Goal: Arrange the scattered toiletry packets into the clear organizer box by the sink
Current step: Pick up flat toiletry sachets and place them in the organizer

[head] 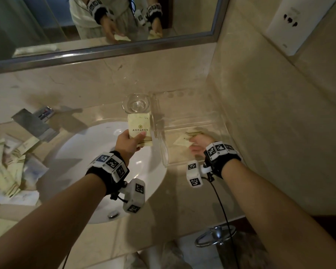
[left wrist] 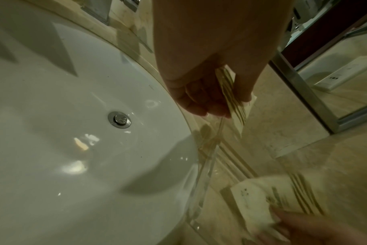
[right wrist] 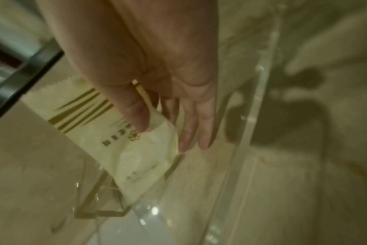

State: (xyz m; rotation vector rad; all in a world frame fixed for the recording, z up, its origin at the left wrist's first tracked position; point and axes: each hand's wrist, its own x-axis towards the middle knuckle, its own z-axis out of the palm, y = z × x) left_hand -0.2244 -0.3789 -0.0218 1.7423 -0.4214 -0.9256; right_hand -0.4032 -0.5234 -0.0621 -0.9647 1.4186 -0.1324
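Observation:
My left hand (head: 128, 140) grips a pale yellow toiletry packet (head: 139, 127) upright over the sink's far right edge, just left of the clear organizer box (head: 194, 115). In the left wrist view, the fingers (left wrist: 199, 102) curl round that packet (left wrist: 230, 92). My right hand (head: 199, 144) is inside the box and low over its floor. It pinches a second yellow packet (head: 181, 141) between thumb and fingers. The right wrist view shows the thumb (right wrist: 136, 114) on top of this packet (right wrist: 126, 149), which slants down toward the box floor. Several more packets (head: 8, 162) lie heaped left of the sink.
A drinking glass (head: 136, 102) stands behind the held packet, against the box's left wall. The white basin (head: 105, 171) and a chrome faucet (head: 35, 121) sit left. A wall with a socket (head: 291, 22) closes the right side. A towel ring (head: 215, 235) hangs below the counter edge.

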